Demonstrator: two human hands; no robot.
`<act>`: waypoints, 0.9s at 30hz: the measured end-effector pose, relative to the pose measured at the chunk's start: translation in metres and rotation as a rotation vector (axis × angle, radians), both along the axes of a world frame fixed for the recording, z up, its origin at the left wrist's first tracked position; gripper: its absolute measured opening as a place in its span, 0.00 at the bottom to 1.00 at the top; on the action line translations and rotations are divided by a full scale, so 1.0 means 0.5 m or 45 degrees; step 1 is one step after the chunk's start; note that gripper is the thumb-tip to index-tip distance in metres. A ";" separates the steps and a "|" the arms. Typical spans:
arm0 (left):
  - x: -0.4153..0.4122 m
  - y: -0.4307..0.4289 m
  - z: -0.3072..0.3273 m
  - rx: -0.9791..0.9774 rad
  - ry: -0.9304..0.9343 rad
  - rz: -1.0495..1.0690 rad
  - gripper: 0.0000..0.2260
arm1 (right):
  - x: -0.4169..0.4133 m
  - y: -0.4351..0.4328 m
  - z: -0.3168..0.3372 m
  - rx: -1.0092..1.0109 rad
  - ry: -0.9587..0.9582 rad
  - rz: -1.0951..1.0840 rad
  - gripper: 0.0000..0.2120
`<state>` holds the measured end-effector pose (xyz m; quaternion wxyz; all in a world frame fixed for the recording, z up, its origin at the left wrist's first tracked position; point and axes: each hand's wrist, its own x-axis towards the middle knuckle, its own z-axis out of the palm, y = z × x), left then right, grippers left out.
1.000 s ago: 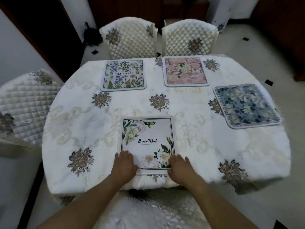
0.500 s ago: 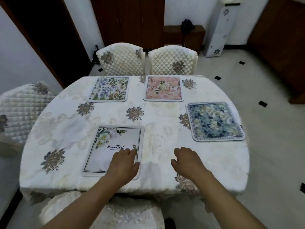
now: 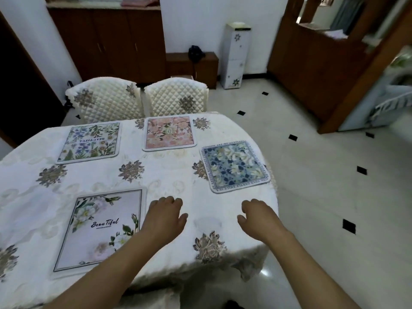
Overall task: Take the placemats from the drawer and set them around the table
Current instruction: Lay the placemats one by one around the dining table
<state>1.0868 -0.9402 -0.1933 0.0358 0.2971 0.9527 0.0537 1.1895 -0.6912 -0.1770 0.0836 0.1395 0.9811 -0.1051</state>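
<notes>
Several floral placemats lie flat on the white embroidered table [image 3: 169, 175]. Nearest me is a white one lettered "Beautiful" [image 3: 100, 228]. A blue-and-green flowered mat [image 3: 89, 142] and a pink mat [image 3: 169, 133] lie at the far side, and a dark blue mat [image 3: 234, 166] sits at the right edge. My left hand [image 3: 163, 216] hovers just right of the near white mat, fingers loosely curled, holding nothing. My right hand [image 3: 258, 219] hangs over the table's right front edge, also empty with fingers apart.
Two quilted chairs [image 3: 138, 99] stand behind the table. A wooden cabinet [image 3: 107, 45] lines the back wall, with a low stand and a tall white unit [image 3: 235, 56] to its right. Tiled floor [image 3: 334, 197] stretches right toward a wooden doorway.
Both hands have come off the near white mat and shifted right. My view has lifted and turned right, showing more of the room and floor.
</notes>
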 end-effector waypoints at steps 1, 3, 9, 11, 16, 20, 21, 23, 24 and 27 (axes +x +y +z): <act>0.004 0.024 0.004 0.004 0.004 -0.005 0.17 | 0.007 0.026 0.001 0.003 0.014 -0.022 0.14; 0.015 0.072 0.011 -0.016 0.006 -0.014 0.17 | 0.014 0.074 0.001 0.011 0.042 -0.046 0.13; 0.023 0.277 0.012 -0.059 0.048 0.032 0.17 | 0.020 0.267 -0.020 -0.008 0.068 -0.011 0.14; 0.026 0.377 0.006 -0.067 0.063 0.062 0.17 | 0.023 0.363 -0.024 -0.023 0.085 0.032 0.13; 0.042 0.608 0.008 -0.059 0.016 0.192 0.16 | 0.028 0.608 0.000 -0.065 0.076 0.182 0.09; 0.036 0.703 0.020 -0.044 0.003 0.273 0.13 | -0.019 0.720 0.031 -0.048 0.144 0.277 0.10; 0.030 0.714 0.021 -0.048 0.000 0.299 0.13 | -0.038 0.734 0.036 -0.058 0.163 0.306 0.10; 0.014 0.728 0.021 -0.069 0.016 0.340 0.13 | -0.079 0.749 0.040 -0.058 0.189 0.369 0.09; 0.003 0.732 0.017 -0.075 0.026 0.356 0.13 | -0.103 0.753 0.041 -0.049 0.192 0.406 0.10; -0.040 0.740 -0.007 -0.070 0.044 0.413 0.13 | -0.180 0.752 0.035 -0.045 0.177 0.507 0.11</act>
